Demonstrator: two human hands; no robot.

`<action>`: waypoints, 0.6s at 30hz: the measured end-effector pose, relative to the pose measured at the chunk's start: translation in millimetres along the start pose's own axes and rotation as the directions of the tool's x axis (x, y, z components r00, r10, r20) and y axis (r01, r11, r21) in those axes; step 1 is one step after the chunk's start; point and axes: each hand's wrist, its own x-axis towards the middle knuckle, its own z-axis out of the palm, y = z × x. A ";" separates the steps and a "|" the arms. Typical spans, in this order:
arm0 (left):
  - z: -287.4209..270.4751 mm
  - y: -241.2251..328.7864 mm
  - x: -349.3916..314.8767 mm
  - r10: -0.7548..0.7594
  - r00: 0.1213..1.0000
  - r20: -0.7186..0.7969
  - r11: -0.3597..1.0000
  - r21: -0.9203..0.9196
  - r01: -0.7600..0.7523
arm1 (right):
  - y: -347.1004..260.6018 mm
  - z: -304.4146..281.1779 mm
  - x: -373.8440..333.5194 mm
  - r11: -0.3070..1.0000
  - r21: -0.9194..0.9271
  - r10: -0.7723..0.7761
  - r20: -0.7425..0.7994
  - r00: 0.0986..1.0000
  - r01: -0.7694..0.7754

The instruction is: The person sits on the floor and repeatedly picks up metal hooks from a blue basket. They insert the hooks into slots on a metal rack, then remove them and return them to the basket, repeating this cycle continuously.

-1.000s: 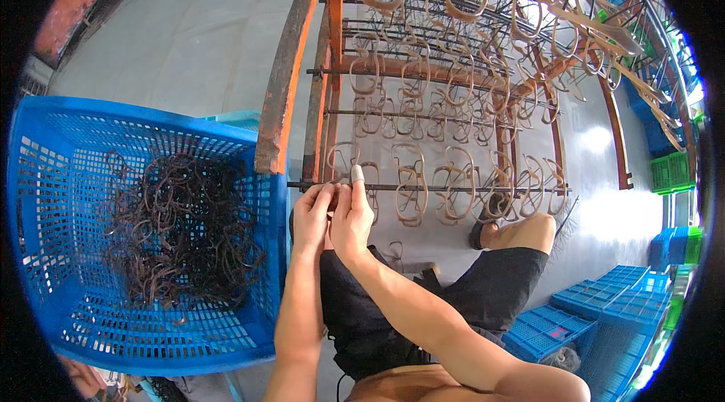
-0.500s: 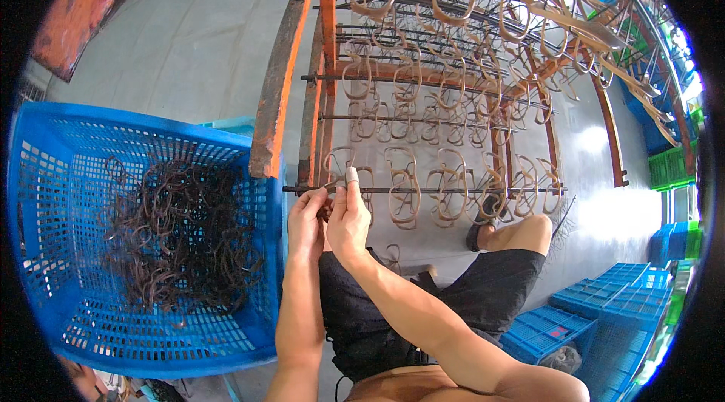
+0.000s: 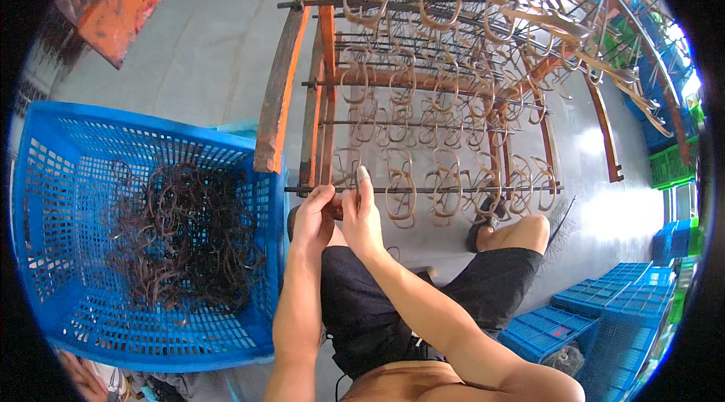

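My left hand (image 3: 313, 222) is closed, fingertips pinched at the left end of the lowest black rod (image 3: 423, 190). Right beside it is my right hand (image 3: 362, 222), its index finger pointing up with a pale cover on the tip and its other fingers curled in. Something small and dark shows between the hands, too hidden to name. Along this rod hang tan, see-through double loops (image 3: 400, 184) that look like eyeglass frames; one hangs just behind my right fingertips.
An orange rack (image 3: 275, 115) carries more rods of loops above and behind. At my left stands a blue basket (image 3: 151, 353) with a tangle of thin dark curved pieces (image 3: 192, 236). Blue crates (image 3: 547, 332) stand at the lower right, and my legs are under the rod.
Both hands have shifted slightly right along the rod, still close together. My right hand has turned a little, and its index finger points more steeply up.
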 end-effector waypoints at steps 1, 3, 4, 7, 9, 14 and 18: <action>-0.8 0.3 0.7 -0.022 1.000 -0.003 1.000 -0.021 0.022 | -15.1 -13.2 -9.7 0.998 -0.017 0.054 0.112 0.992 -0.053; -8.4 4.8 4.8 0.027 1.000 0.003 0.983 0.183 -0.027 | -23.8 -57.3 -31.2 0.978 -0.207 0.060 0.384 0.921 0.022; -4.3 8.6 6.1 0.097 0.994 -0.058 0.944 0.322 -0.073 | -21.1 -89.8 -38.9 0.925 -0.342 0.050 0.544 0.838 0.167; -18.2 32.6 -3.4 0.604 0.795 0.055 0.407 0.837 -0.367 | -56.5 -224.8 -32.8 0.948 -0.311 0.312 0.848 0.429 -0.076; -17.0 35.2 -6.6 0.600 0.687 0.409 -0.280 0.912 -0.298 | -9.1 -379.1 -25.2 0.814 -0.578 0.364 0.583 0.726 0.056; -13.9 22.7 10.5 0.305 0.793 0.527 -0.728 0.666 -0.162 | 39.6 -533.1 28.4 0.531 -0.815 -0.176 -0.373 0.911 -0.231; -25.8 24.5 25.7 0.321 0.905 0.281 -0.612 0.790 -0.028 | 70.2 -491.2 66.8 -0.010 -0.999 -0.160 0.043 0.986 0.042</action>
